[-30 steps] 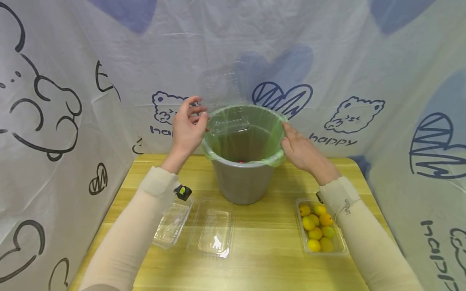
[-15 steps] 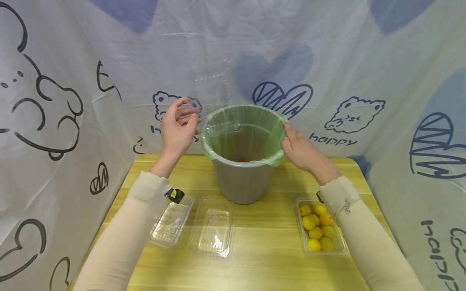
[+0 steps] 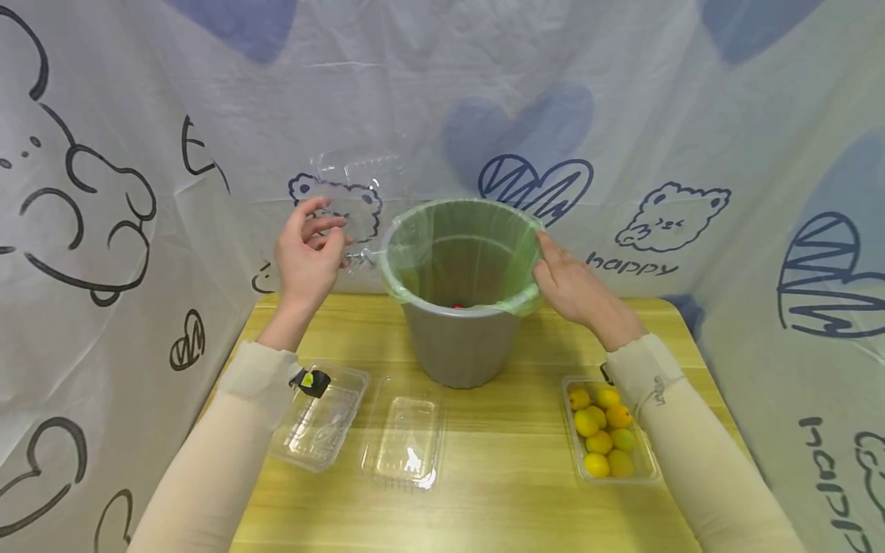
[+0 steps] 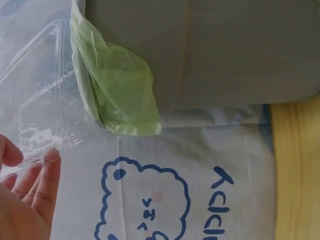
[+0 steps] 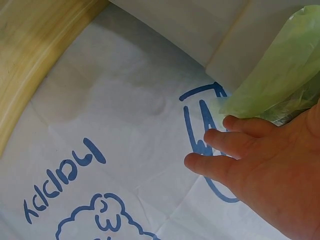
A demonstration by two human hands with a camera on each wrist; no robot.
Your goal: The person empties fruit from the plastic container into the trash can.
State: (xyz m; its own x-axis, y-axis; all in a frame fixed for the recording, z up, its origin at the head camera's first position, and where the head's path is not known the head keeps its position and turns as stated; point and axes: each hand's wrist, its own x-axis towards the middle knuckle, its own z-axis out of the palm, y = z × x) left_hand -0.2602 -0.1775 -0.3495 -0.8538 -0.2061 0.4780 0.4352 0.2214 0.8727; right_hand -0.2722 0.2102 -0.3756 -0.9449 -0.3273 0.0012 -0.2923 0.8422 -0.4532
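My left hand [image 3: 309, 257] pinches a clear plastic container [image 3: 369, 184] by its edge, to the left of a grey bin [image 3: 465, 349] lined with a green bag [image 3: 477, 219]. Up close in the left wrist view, the container [image 4: 60, 90] overlaps the bag's folded-over edge, and the fingertips [image 4: 51, 156] sit at its corner. On the bin's right side my right hand [image 3: 577, 284] rests against the bagged rim. The right wrist view has its fingers [image 5: 215, 165] fairly straight below the bag [image 5: 280, 75], with the thumb hidden. Something small and red [image 3: 459, 306] shows inside the bin.
A clear plastic tray [image 3: 321, 422] stands front left, partly behind the left wrist camera. Beside it lies another clear container [image 3: 404, 442]. Front right, a clear box [image 3: 646, 470] holds several yellow fruits [image 3: 600, 443]. A patterned white sheet [image 3: 429, 77] encloses the wooden table [image 3: 498, 476].
My left hand has moved left with the clear container, from over the bin's opening to beside its left rim. The right hand has stayed at the rim.
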